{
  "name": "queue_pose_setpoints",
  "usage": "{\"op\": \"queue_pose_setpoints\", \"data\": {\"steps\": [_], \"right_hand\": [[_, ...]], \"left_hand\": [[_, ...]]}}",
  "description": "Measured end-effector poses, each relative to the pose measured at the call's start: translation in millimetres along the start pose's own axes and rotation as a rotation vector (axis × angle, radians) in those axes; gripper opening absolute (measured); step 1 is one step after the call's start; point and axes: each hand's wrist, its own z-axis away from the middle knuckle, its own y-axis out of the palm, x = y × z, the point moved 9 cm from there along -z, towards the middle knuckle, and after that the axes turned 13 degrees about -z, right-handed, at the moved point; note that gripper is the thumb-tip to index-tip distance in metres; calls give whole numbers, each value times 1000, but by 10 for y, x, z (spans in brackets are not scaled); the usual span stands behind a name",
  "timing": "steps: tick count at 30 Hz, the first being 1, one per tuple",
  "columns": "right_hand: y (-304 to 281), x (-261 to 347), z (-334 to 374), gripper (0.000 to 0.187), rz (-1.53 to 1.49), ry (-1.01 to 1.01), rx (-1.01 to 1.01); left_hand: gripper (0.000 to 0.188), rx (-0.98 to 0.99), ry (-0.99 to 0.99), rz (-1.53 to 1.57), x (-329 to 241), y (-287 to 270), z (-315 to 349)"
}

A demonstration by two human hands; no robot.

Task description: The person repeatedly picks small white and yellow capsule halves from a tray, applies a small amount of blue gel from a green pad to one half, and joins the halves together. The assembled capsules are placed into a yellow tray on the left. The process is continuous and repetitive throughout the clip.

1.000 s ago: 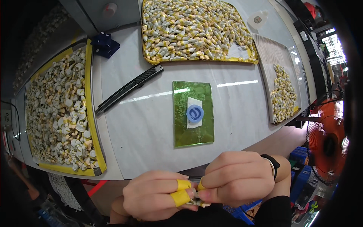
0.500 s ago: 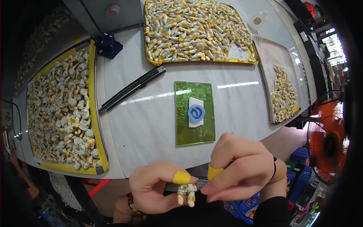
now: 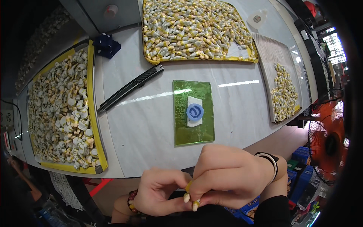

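Observation:
Near the table's front edge, my left hand (image 3: 160,191) pinches a small figurine piece (image 3: 195,205), white with gold bands and two flesh-coloured ends. My right hand (image 3: 227,176) is closed over the same piece, its thumb and fingertips pressed on it. Most of the piece is hidden by my fingers; only the ends poke out below. Beyond my hands lies a green slab (image 3: 181,132). On it a white pad (image 3: 194,123) carries a small round blue cup (image 3: 195,112).
A yellow-edged tray (image 3: 101,151) of white figurine pieces stands left. Another tray (image 3: 181,60) of slim gold-banded pieces lies at the back; a ribbed tray (image 3: 266,49) holds fewer, right. A utility knife (image 3: 130,89) lies between. An orange fan (image 3: 329,142) stands right, a person's arm (image 3: 28,183) far left.
My right hand has come left and closed over the figurine piece, beside my left hand. The piece is now mostly covered, where before its body showed.

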Motion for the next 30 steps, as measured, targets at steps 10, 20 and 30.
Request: {"op": "queue_pose_setpoints", "data": {"steps": [10,20,30], "right_hand": [[29,-25,64,14,0,21,-31],[29,-65,108,16,54,36,-31],[-44,-43,107,22,-85,17,-96]], "left_hand": [[15,16,-6,-90,5,-10,-6],[21,-127,-31,-272,-90,-113,-5],[19,-139,48,-107,-58,-114,44]]}}
